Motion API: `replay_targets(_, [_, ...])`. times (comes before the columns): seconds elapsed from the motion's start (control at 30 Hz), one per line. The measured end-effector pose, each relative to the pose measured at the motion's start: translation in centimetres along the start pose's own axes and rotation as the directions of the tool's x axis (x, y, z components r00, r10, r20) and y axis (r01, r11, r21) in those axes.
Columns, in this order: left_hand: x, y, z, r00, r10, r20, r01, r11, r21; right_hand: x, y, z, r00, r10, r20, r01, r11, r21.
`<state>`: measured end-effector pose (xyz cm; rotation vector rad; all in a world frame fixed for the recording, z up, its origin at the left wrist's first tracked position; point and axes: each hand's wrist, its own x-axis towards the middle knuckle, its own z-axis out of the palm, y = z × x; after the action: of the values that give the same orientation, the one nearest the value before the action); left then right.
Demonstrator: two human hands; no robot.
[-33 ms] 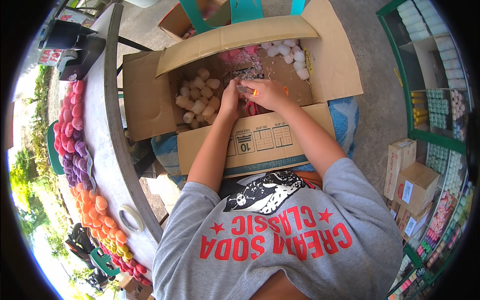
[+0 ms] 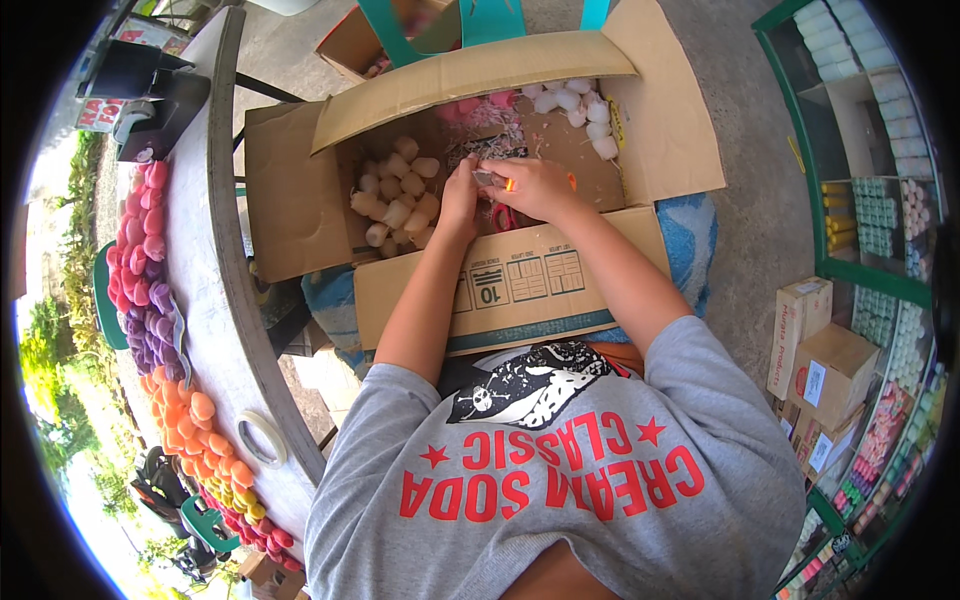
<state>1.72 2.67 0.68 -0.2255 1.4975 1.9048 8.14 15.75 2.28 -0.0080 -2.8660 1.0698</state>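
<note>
My left hand and my right hand meet over the open cardboard box in front of me. The right fingers close round a small tool with a grey metal part and an orange-yellow part beside it; its exact kind does not show. My left fingers are pinched together at its tip, and what they hold is hidden. Cream rounded waxy-looking pieces lie in the box left of my hands. White rounded pieces sit at its far right. Red scissors handles show just below my hands.
Pink and pale shavings cover the box's far middle. Along the left, a long table carries rows of coloured pieces and a tape roll. Stacked cartons and green-framed shelves stand right. A teal chair is behind the box.
</note>
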Motion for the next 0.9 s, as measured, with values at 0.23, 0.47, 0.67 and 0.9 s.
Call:
replay_targets(0.23, [0.5,-0.1,-1.7,0.968,-0.154,-0.200,0.166,0.985,0.045,-0.3,-1.5,-1.2,0.993,0.041,0.106,-0.026,0.990,-0.140])
replay_targets(0.47, [0.2,1.0,-0.2,0.974,-0.149,-0.173,0.144,0.989,-0.038,0.0,-1.5,-0.8,0.997,-0.077,-0.023,0.067,0.956,-0.287])
replay_targets(0.67, [0.8,0.3,-0.8,0.993,-0.078,-0.088,0.075,0.996,-0.041,0.3,-1.2,-0.7,0.996,-0.043,-0.073,0.026,0.974,-0.225])
replay_targets(0.9, [1.3,-0.3,-1.1,0.987,0.144,-0.064,-0.147,0.989,-0.033,0.4,-1.0,-0.5,0.996,-0.022,-0.088,0.020,1.000,-0.024])
